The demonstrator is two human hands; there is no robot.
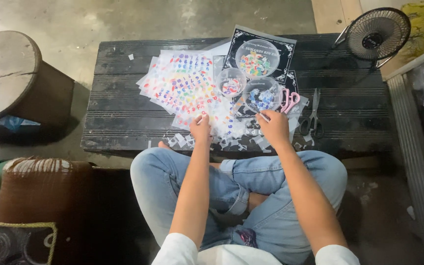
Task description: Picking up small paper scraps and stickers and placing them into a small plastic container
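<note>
Clear plastic sticker sheets (185,83), printed with small coloured letters, lie fanned across the dark low table (119,118) in front of our crossed legs. Our left hand (200,126) presses its fingertips on the near edge of the sheets; our right hand (274,126) looks pinched on something small near a round clear tub (262,95), though we cannot tell what. We judge the sheets light, floppy and slippery, best lifted by an edge.
</note>
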